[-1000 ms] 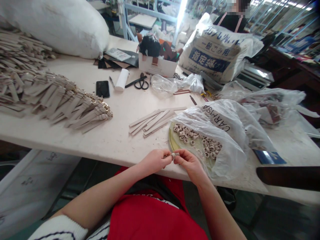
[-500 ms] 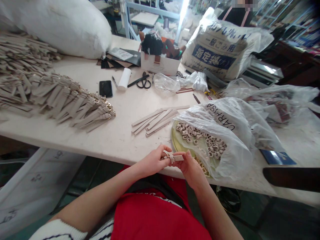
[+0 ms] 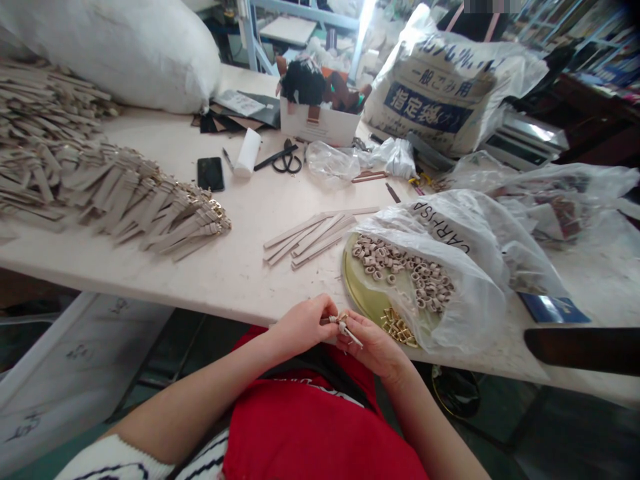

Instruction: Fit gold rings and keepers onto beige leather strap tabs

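Over the table's near edge, both my hands are closed on one beige strap [image 3: 353,336] with a gold buckle and a small loop at its middle. My left hand [image 3: 306,325] pinches the strap on the buckle's left side. Fingers of my right hand [image 3: 376,345] wrap round the other side, where a short end sticks out. Just right of the hands, a yellow-green tray [image 3: 356,288] holds beige loops [image 3: 391,280] and gold buckles [image 3: 399,327]. Several loose beige strips [image 3: 313,239] lie on the table beyond my hands.
A large pile of buckled straps [image 3: 135,193] covers the table's left. A clear plastic bag [image 3: 465,267] drapes over the tray's right side. Farther back are a phone [image 3: 211,174], scissors [image 3: 287,160], a white box [image 3: 320,125] and a stuffed sack [image 3: 440,100].
The strap has turned between my fingers: its short end now points down and to the right instead of straight right. My right hand has shifted slightly lower and left, uncovering the gold buckles.
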`<state>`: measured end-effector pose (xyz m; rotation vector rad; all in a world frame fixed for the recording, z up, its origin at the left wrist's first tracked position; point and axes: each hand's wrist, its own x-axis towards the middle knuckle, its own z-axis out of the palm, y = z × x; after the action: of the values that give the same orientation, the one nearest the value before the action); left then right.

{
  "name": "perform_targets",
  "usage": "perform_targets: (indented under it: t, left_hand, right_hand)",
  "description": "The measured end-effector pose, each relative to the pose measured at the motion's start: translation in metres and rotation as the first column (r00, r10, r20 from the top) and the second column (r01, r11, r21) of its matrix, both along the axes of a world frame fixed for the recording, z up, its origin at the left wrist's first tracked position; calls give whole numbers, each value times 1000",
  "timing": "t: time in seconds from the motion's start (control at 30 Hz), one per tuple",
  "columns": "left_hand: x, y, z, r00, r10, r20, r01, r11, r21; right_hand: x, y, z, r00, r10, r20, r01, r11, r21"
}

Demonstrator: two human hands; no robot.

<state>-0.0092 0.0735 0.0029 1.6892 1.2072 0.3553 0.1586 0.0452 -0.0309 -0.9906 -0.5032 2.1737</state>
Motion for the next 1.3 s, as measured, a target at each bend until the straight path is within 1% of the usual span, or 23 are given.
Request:
perform_targets:
  t: [0.07, 0.13, 0.2, 0.27, 0.33, 0.37, 0.4, 0.43, 0.47, 0.57, 0.63, 0.7, 0.73, 0.77, 0.87, 0.9, 0.93, 0.97, 1.07, 1.13, 1.2, 1.3]
  left_hand:
    - [-2, -1, -2, 1000, 5, 29, -4, 999, -32]
    - [-4, -2, -3, 998, 37, 50, -34, 997, -64]
    - [-5, -4, -3, 992, 66, 108, -51, 990, -133]
    - [-6, -7, -3, 976, 90, 198, -42, 971, -235]
    - [-5, -9, -3, 957, 126, 261, -42, 951, -305]
    - [-4, -10, -4, 950, 144, 277, -48, 944, -325]
    - [-4, -10, -5, 944, 159, 288, -54, 938, -342]
    - [-4, -11, -6, 939, 171, 300, -55, 932, -359]
    - [-4, -11, -7, 932, 177, 316, -47, 925, -378]
    - [-7, -11, -8, 919, 176, 353, -15, 910, -414]
    - [-9, -11, -8, 920, 166, 355, 0, 906, -423]
    - [-11, -10, -7, 922, 161, 351, 8, 900, -435]
    - [-12, -10, -6, 925, 159, 345, 12, 896, -443]
    - [-12, -10, -6, 928, 158, 339, 13, 892, -452]
    - [-14, -11, -8, 934, 158, 321, 14, 880, -475]
    - [-14, -12, -9, 934, 161, 319, 13, 876, -482]
    - [-15, -13, -10, 934, 162, 318, 14, 874, -485]
    - [-15, -14, -12, 936, 158, 315, 16, 874, -485]
    - [-16, -19, -16, 946, 127, 297, 30, 881, -471]
    - [-16, -23, -18, 954, 101, 283, 45, 884, -466]
    - [-18, -27, -19, 956, 82, 282, 63, 881, -468]
    - [-22, -31, -19, 956, 84, 281, 77, 854, -515]
  right_hand:
    - [-2, -1, 0, 1000, -22, -11, 23, 1000, 19]
    - [-6, -2, 1, 993, -115, 20, 114, 993, 41]
    - [-9, -1, 2, 968, -233, 93, 225, 970, 87]
    - [-13, -1, 4, 921, -317, 228, 273, 940, 204]
    - [-15, -1, 5, 831, -393, 393, 250, 896, 366]
    - [-16, -1, 5, 783, -430, 450, 231, 872, 431]
    - [-16, -2, 5, 747, -458, 482, 218, 853, 473]
    - [-16, -2, 5, 732, -467, 496, 208, 846, 491]
    - [-15, -2, 4, 740, -454, 497, 196, 852, 486]
    - [-12, -2, 2, 799, -348, 490, 137, 900, 415]
    - [-12, -3, 1, 829, -297, 473, 120, 922, 368]
    - [-14, -3, -1, 838, -274, 471, 112, 932, 343]
    - [-14, -4, -1, 822, -279, 497, 100, 929, 357]
    - [-15, -4, -1, 783, -302, 544, 81, 916, 393]
    - [-16, -7, -1, 589, -422, 689, -36, 838, 544]
    - [-15, -7, 0, 548, -439, 712, -83, 819, 568]
    - [-14, -8, 0, 539, -424, 728, -126, 814, 567]
    - [-12, -9, 0, 559, -379, 738, -163, 822, 545]
    - [-10, -12, 2, 663, -165, 730, -255, 867, 427]
    - [-10, -16, 2, 709, -65, 703, -275, 891, 360]
    - [-12, -22, 2, 746, -40, 665, -242, 913, 327]
    - [-16, -34, -3, 774, -104, 625, -152, 927, 343]
